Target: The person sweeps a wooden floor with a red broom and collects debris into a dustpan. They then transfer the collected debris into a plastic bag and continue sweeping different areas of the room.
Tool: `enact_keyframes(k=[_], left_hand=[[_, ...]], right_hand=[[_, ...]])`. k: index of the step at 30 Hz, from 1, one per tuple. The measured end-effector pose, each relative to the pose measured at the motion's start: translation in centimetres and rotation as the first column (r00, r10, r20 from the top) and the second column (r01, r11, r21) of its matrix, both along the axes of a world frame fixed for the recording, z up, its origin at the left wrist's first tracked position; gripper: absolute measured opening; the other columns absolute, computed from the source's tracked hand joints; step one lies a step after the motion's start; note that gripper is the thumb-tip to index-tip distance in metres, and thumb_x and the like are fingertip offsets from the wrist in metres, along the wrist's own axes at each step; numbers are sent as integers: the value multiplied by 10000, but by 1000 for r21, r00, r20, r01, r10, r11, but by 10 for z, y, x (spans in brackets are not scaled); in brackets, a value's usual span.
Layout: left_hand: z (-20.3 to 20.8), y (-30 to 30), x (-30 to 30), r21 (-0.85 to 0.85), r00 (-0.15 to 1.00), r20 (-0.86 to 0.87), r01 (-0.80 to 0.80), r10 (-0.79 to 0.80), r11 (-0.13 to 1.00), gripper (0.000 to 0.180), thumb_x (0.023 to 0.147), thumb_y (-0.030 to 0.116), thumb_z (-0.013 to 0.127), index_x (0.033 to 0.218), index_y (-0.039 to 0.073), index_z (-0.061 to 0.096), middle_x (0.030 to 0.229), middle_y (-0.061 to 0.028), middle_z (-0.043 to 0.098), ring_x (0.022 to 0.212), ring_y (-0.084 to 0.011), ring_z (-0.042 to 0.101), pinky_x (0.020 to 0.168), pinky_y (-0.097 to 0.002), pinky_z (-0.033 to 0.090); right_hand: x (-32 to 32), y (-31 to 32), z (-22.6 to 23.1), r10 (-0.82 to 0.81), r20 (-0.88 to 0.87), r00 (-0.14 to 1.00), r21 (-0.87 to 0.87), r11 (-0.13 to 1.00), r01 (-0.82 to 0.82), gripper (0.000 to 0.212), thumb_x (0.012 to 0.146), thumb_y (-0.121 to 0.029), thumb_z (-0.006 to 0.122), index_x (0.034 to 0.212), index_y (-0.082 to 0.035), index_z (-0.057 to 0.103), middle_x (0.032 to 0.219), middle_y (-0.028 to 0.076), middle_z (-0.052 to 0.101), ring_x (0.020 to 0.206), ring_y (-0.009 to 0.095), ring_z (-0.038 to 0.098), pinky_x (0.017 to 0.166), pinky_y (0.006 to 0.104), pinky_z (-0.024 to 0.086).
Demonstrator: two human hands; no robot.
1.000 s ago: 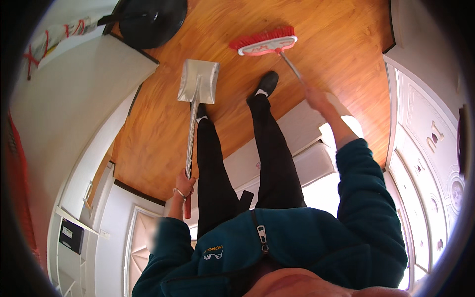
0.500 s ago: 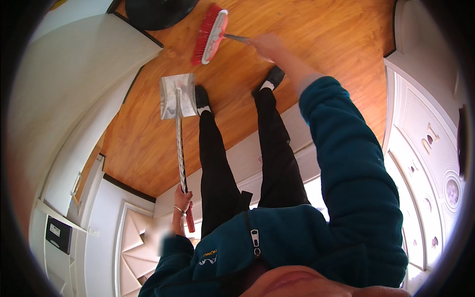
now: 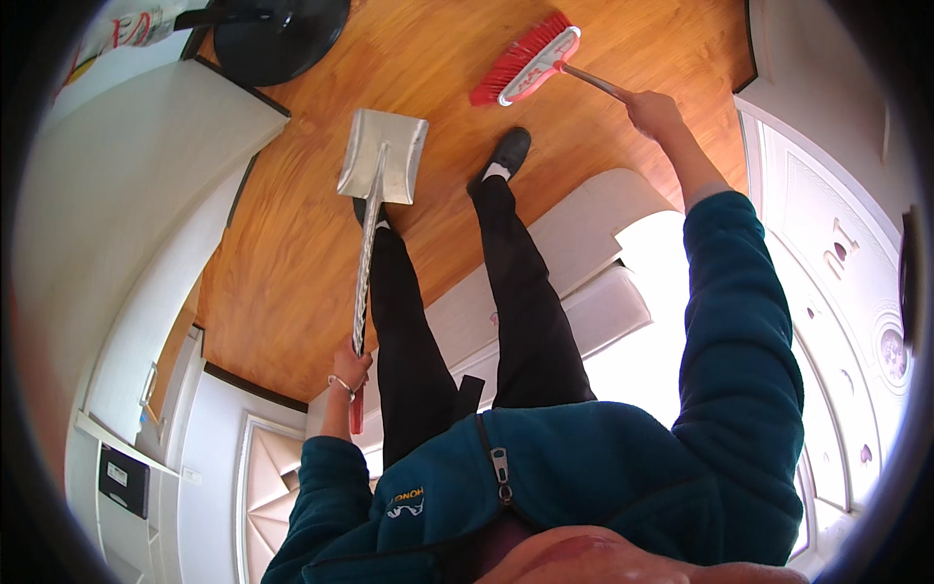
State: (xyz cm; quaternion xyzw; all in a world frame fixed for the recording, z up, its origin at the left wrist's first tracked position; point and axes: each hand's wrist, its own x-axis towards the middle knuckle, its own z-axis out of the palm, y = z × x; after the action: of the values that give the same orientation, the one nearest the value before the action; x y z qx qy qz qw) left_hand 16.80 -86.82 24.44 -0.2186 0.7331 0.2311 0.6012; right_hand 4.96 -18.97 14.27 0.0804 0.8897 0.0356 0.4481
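My left hand (image 3: 352,366) is closed round the red-ended grip of a long-handled metal dustpan (image 3: 387,136). Its flat silver pan lies at floor level by my left shoe and partly hides that shoe. Out to the right, my right hand (image 3: 656,115) wraps round the handle of a broom (image 3: 545,66). The broom has a red and white head with red bristles, resting on or just above the floor ahead of my right shoe (image 3: 508,154). A gap of floor separates the broom head from the pan.
Wood-patterned floor (image 3: 292,234) spreads around my feet. A round black base (image 3: 277,34) stands at the far left beside a white cabinet (image 3: 165,165). Pale panelled furniture (image 3: 827,224) lines the right, and a cream padded panel (image 3: 272,487) is at lower left.
The broom head has swung to the right with my right hand, away from the pan. The dustpan has shifted forward and slightly right, now covering more of my left shoe.
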Motion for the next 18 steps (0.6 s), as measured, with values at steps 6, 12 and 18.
enact_keyframes(k=[6, 12, 18], left_hand=[[-31, 23, -39, -3, 985, 48, 169, -169, 986, 300, 763, 81, 579, 1015, 16, 430, 637, -130, 519, 429, -236, 564, 390, -366, 459], [-77, 31, -79, 73, 866, -111, 496, -487, 865, 362, 750, 75, 605, 1055, -40, 447, 771, -225, 574, 493, -294, 589, 429, -385, 483], [-105, 60, -126, 100, 837, -32, 547, -547, 831, 328, 735, 55, 609, 1007, -35, 451, 781, -225, 568, 514, -301, 597, 437, -399, 490]], right_hand=[[53, 54, 13, -505, -199, 840, -388, 827, 406, 379, 883, -195, 520, 1260, -187, 554, 963, 157, 662, 874, 287, 629, 754, 366, 498], [39, 73, -9, -850, -32, 527, -385, 497, 778, 361, 867, -221, 554, 1166, -20, 572, 861, 182, 657, 742, 267, 617, 664, 389, 481], [37, 22, -79, -809, -50, 586, -445, 543, 712, 240, 840, -168, 536, 986, 21, 569, 764, 209, 619, 684, 305, 624, 553, 424, 469]])
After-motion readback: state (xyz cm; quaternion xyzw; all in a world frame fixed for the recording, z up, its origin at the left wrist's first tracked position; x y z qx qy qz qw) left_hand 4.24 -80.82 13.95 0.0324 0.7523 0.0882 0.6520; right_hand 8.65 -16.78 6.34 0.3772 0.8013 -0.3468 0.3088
